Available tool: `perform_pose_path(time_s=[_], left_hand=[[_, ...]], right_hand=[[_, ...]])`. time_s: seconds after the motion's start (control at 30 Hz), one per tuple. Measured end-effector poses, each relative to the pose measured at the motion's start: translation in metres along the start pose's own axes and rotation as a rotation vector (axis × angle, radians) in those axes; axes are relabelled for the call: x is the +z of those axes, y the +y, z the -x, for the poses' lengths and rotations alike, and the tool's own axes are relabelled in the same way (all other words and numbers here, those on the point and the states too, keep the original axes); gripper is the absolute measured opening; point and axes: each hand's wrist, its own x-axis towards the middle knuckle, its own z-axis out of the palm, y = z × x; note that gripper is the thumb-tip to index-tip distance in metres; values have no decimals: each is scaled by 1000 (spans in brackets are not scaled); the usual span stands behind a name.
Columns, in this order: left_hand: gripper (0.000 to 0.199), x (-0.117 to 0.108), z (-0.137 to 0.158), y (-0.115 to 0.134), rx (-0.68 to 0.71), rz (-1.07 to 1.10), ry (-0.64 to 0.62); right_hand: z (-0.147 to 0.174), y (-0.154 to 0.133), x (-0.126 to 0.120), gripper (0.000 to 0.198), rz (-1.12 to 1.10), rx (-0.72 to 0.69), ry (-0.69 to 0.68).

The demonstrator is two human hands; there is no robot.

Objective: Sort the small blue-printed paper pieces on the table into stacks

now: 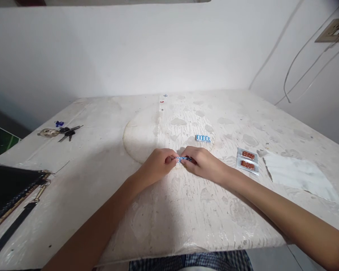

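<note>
Blue-and-white printed strip (182, 159) spans left hand (157, 164) to right hand (200, 159) over the tabletop (155, 222), long axis side to side, fingertip grip pinching each end, neither hand clearly nearer.

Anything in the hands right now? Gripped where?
Yes, a small blue-and-white piece: the left hand pinches one end, the right hand the other. Exactly what it is can't be told.
</note>
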Motion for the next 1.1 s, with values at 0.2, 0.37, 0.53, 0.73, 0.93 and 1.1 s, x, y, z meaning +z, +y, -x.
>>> perform_pose_path(time_s=[0.2, 0.37, 0.53, 0.73, 0.93, 1.1], left_hand=[[18, 2, 0, 1, -19, -11, 24], [18, 2, 0, 3, 9, -17, 21], [18, 3, 1, 4, 30, -69, 13], [20, 4, 3, 8, 41, -171, 9], [19, 2, 5, 10, 29, -363, -53], [21, 4, 3, 6, 67, -440, -50]], right_hand=[[0, -3, -6, 19, 6, 9, -29], [-1, 1, -2, 20, 35, -52, -25], [-1, 5, -1, 20, 65, -93, -26], [1, 5, 0, 18, 151, -51, -53], [0, 2, 0, 19, 185, -20, -69], [0, 5, 0, 16, 155, -53, -40]])
